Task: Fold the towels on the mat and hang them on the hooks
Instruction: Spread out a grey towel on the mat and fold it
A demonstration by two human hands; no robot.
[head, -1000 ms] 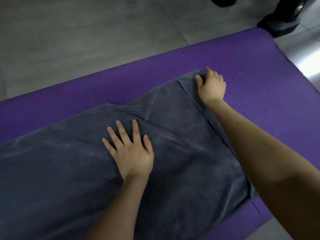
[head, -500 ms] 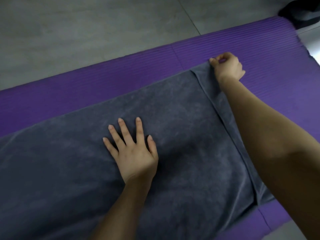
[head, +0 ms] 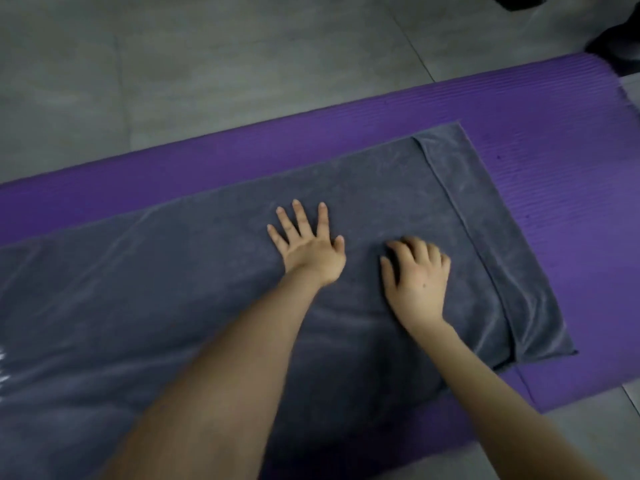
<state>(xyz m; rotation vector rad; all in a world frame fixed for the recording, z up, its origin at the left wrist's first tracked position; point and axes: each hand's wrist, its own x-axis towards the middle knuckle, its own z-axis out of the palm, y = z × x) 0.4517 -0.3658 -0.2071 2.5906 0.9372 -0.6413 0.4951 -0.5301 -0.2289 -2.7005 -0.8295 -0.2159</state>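
Towel [head: 207, 289] on the mat [head: 554, 116], centre frame, looks barely folded; left hand [head: 308, 252] flat, right hand [head: 417, 275] loosely bent, both pressing it; hanging remains.

the towel [head: 207, 289] is a plain dark slate grey with no print, and paler, slightly shiny streaks show where its nap lies differently. its folded end strip [head: 485, 220] is the same grey. the mat [head: 554, 133] is solid purple, marked all over with fine parallel ribbed lines. the floor [head: 207, 64] is mottled mid grey tile with thin darker grout lines. a black object [head: 616, 43] sits at the top right corner.
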